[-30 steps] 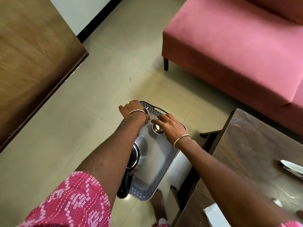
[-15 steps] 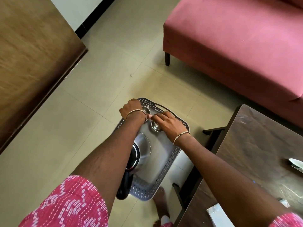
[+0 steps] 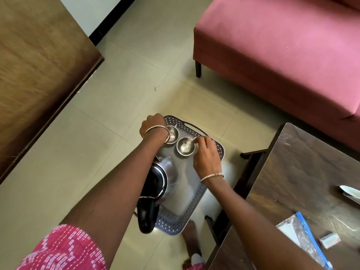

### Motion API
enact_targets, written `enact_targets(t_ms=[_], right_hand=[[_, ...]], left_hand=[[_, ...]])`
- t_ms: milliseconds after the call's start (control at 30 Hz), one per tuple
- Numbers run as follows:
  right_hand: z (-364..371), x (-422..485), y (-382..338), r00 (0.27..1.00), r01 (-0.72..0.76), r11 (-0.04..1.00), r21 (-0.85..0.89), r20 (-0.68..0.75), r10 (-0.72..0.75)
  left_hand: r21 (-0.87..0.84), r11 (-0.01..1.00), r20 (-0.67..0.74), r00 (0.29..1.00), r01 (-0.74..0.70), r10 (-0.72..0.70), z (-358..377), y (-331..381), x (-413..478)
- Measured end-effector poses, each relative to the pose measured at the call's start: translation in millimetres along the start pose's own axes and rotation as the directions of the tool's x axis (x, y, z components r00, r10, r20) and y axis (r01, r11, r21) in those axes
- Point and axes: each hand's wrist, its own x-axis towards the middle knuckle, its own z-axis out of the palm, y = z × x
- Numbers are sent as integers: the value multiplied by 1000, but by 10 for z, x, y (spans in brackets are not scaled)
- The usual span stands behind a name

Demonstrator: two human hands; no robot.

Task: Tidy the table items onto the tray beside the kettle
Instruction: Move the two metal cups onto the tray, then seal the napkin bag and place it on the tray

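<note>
Upper left of frame: a brown wooden panel (image 3: pixel 39 75), well apart from the work, with bare tiled floor (image 3: pixel 78 162) between.

Centre: a grey perforated plastic tray (image 3: pixel 171 227) sits on the floor. A steel kettle with a black handle (image 3: pixel 165 172) stands on its lower left part.

The left hand (image 3: pixel 153 126) is at the tray's upper left corner, just beside a small round steel bowl (image 3: pixel 173 134). Its fingers are hidden behind the wrist, so I cannot tell whether it grips anything.

Touching or nearly touching that bowl, to its right, sits a second small steel bowl (image 3: pixel 186 146), also on the tray above the kettle. The right hand (image 3: pixel 206 154) has fingers and thumb curled against this bowl's right rim. It looks like a pinch on the rim, though a thin handle there may be part of it.

Step, as I read it: seating the two bowls beside the kettle. Next calls for letting go cleanly, lifting both hands straight up, then swinging right.

Right of frame: a dark wooden bench (image 3: pixel 302 172) carries a clear zip bag with a blue seal (image 3: pixel 303 232) and a small white piece (image 3: pixel 329 240), likely next to fetch.

Room: the tray has open floor below the second bowl. The bench edge and its frame stand near the tray's right side. A pink upholstered sofa (image 3: pixel 272 55) fills the upper right, well apart.
</note>
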Motion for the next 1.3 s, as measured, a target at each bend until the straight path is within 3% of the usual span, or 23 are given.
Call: enact_targets(t_ms=[33, 100, 200, 467, 600, 733, 833, 1000, 1300], right_hand=[[28, -122, -40, 992, -127, 987, 100, -2, 128], [75, -238, -139, 910, -415, 866, 281, 132, 394], [157, -122, -215, 797, -602, 738, 305, 280, 535], [159, 232, -148, 796, -604, 760, 238, 217, 565], [138, 232, -106, 798, -601, 741, 298, 263, 542], [67, 72, -117, 763, -645, 665, 377, 291, 576], [-93, -142, -138, 750, -657, 621, 428, 283, 598], [-533, -634, -89, 799, -587, 691, 421, 166, 578], [-1350, -1636, -57, 742, -591, 602, 537, 67, 668]], left_hand=[[-11, 1000, 18, 1000, 5, -5, -29, -30, -12], [-28, 999, 64, 998, 15, -14, -71, -95, -28], [-60, 998, 122, 992, 21, -14, -108, -174, -47], [-155, 988, 234, 972, 16, 21, -76, -186, -30], [-199, 980, 227, 973, 20, 26, -58, -215, -50], [-187, 982, 148, 988, -5, 33, -128, -268, -162], [-168, 984, -2, 998, -58, 59, -300, -309, -339], [-199, 957, -309, 940, -212, 144, -641, -424, -754], [-355, 823, -327, 883, -444, 335, -542, -325, -2266]])
